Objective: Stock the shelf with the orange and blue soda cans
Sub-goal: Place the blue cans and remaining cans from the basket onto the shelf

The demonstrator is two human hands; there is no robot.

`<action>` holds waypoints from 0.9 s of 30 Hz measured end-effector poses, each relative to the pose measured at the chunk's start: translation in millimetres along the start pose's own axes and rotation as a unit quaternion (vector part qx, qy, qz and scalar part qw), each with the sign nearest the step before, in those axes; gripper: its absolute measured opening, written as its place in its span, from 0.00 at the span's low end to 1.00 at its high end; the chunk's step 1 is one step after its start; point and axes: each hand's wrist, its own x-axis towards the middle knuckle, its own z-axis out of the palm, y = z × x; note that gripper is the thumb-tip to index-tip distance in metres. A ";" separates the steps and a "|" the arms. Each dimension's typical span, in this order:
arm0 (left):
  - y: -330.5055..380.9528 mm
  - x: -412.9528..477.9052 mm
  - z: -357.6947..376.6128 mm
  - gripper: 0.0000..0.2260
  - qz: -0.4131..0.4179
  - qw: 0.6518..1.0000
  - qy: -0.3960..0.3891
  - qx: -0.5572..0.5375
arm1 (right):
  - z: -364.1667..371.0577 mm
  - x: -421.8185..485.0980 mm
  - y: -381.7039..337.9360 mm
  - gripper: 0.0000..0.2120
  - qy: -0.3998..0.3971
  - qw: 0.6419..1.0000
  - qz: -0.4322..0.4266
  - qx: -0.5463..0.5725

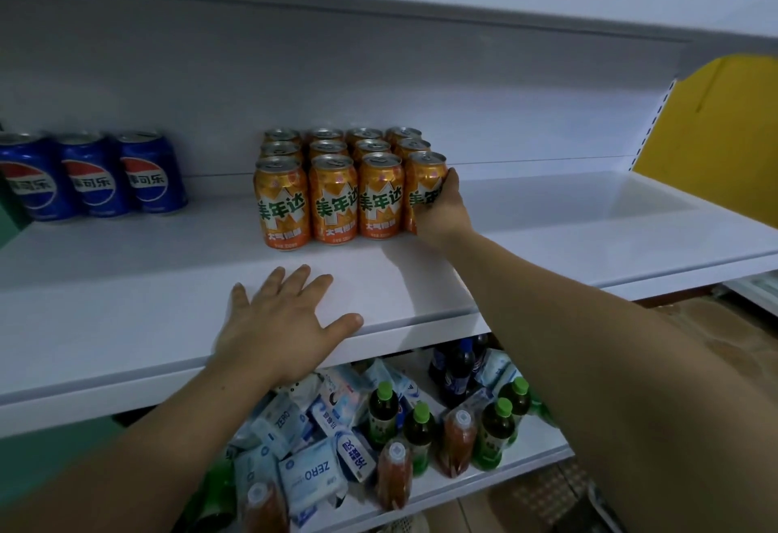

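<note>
Twelve orange cans (337, 187), three blue cans (90, 176) on shelf (126, 280); right hand (442, 212) grips front-right can (423, 178); left hand (278, 322) lies flat, fingers spread.

We are reading 美年达 in big green characters on the orange cans (334, 200) in the front row on the shelf (126, 301). A smaller line is sitting in a band lower on each label; it seems to begin 大气, and blur is hiding the rest. On the rightmost orange can (423, 178) the right hand (442, 212) is covering the last big character. The blue cans (90, 178) are showing the Pepsi globe with 事可乐 across it. On the lower shelf (496, 477) a pale packet (311, 475) is showing ZERO upside down, and a second packet (283, 416) is carrying the same word turned sideways.
</note>
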 end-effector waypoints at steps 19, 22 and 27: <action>205.1 -25.9 2.5 0.32 0.272 0.959 -0.010 -0.077 | -251.8 -163.8 111.0 0.36 -0.029 0.954 0.189 -0.230; 266.4 -40.0 36.8 0.33 0.313 0.945 -0.073 -0.067 | -295.6 -202.1 150.7 0.35 -0.003 0.943 0.233 -0.239; 350.0 -51.7 98.8 0.34 0.358 0.918 -0.167 -0.043 | -345.5 -251.6 230.9 0.34 0.013 0.913 0.325 -0.246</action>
